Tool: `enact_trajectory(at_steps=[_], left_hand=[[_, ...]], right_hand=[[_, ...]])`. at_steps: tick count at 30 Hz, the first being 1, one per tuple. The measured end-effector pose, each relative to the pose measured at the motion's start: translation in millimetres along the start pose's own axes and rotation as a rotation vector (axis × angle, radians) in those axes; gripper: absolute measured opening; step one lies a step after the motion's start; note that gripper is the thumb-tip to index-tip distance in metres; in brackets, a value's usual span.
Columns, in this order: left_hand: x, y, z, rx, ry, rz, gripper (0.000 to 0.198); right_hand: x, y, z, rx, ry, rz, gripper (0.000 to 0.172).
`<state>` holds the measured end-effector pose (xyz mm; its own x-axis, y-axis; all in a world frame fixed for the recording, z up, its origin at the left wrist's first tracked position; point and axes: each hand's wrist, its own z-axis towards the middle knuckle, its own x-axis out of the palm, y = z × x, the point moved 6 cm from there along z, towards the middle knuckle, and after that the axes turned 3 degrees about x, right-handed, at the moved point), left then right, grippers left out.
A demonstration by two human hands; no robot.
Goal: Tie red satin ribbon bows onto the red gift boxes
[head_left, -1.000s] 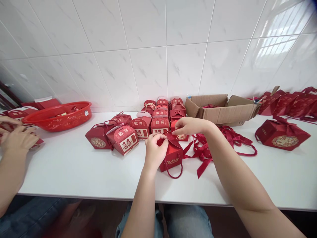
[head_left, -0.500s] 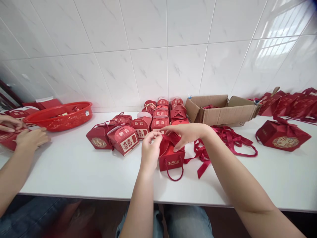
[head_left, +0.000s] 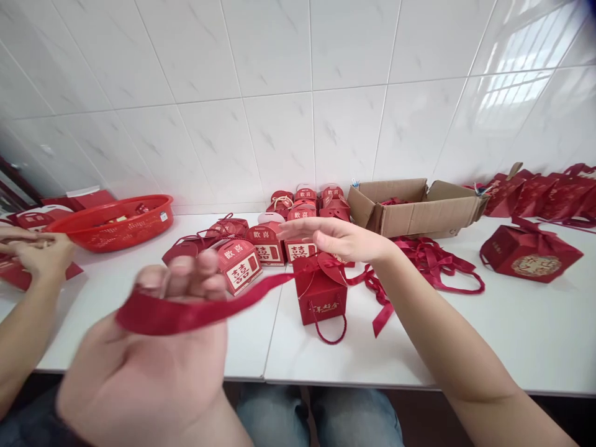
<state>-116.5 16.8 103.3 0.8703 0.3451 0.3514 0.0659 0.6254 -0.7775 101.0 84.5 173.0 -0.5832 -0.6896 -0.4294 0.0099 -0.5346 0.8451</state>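
A small red gift box [head_left: 320, 294] with a cord handle stands on the white table [head_left: 465, 335] in front of me. A red ribbon [head_left: 195, 311] runs from the box's top out to my left hand [head_left: 153, 366], which is raised close to the camera, palm up, fingers curled over the ribbon. My right hand [head_left: 338, 238] hovers just above the box with its fingers stretched flat, holding nothing.
Several finished red boxes [head_left: 261, 245] cluster behind. Loose red ribbons [head_left: 419, 261] lie by an open cardboard carton [head_left: 414, 206]. A red basket [head_left: 114, 222] sits at left, where another person's hands [head_left: 32, 251] work. More red boxes [head_left: 531, 254] are at right.
My left hand has pulled away from the box toward me, drawing the ribbon out long. My right hand has opened flat and lifted above the box.
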Motion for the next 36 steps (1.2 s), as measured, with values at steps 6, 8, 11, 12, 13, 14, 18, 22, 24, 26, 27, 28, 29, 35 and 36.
enact_trajectory(at_steps=[6, 8, 11, 12, 13, 14, 18, 22, 24, 26, 27, 28, 29, 35, 36], left_hand=[[72.7, -87.5, -28.9, 0.028, 0.151, -0.172, 0.013], [77.4, -94.1, -33.6, 0.188, 0.094, -0.064, 0.015], [80.1, -92.1, -39.5, 0.366, 0.065, 0.089, 0.016], [82.2, -90.7, -40.9, 0.39, 0.097, 0.107, 0.015], [84.2, -89.7, -41.9, 0.401, 0.131, 0.112, 0.014], [85.6, -89.1, -42.6, 0.403, 0.155, 0.11, 0.013], [85.7, -86.2, -41.4, 0.372, 0.119, 0.093, 0.013], [84.1, -68.5, -33.7, 0.28, 0.056, 0.106, 0.009], [82.9, -53.7, -27.3, 0.191, 0.058, 0.17, 0.009], [83.9, -38.4, -21.4, 0.102, 0.134, 0.294, 0.009], [85.6, -30.6, -19.3, 0.059, 0.201, 0.377, 0.01], [87.9, -22.5, -18.3, 0.013, 0.288, 0.467, 0.011], [90.5, -14.3, -18.5, -0.031, 0.385, 0.556, 0.012], [96.8, 14.8, -23.6, -0.087, 0.623, 0.818, 0.019], [96.3, 16.2, -22.9, -0.084, 0.6, 0.818, 0.017]], right_hand=[[25.4, 33.3, -2.8, -0.045, 0.034, 0.064, 0.053], [32.3, 39.4, -5.3, -0.03, 0.066, 0.027, 0.048], [41.5, 47.5, -7.3, -0.095, 0.115, 0.095, 0.033], [44.6, 49.4, -7.7, -0.124, 0.138, 0.14, 0.028], [47.5, 50.6, -7.9, -0.141, 0.163, 0.179, 0.023], [50.0, 51.1, -8.0, -0.146, 0.183, 0.209, 0.02], [49.6, 52.7, -9.4, -0.123, 0.154, 0.317, 0.02], [25.4, 55.6, -15.6, -0.15, -0.061, 0.429, 0.024], [3.8, 52.0, -20.0, -0.138, -0.239, 0.432, 0.028], [-20.5, 44.8, -25.0, -0.114, -0.42, 0.434, 0.028], [-32.9, 40.0, -27.8, -0.106, -0.506, 0.448, 0.026], [-45.6, 34.9, -31.1, -0.11, -0.596, 0.472, 0.021], [-58.4, 29.5, -35.2, -0.123, -0.691, 0.501, 0.017], [-116.1, 8.4, -68.8, -0.254, -1.132, 0.505, 0.012], [-119.6, 8.2, -72.4, -0.263, -1.16, 0.489, 0.012]])
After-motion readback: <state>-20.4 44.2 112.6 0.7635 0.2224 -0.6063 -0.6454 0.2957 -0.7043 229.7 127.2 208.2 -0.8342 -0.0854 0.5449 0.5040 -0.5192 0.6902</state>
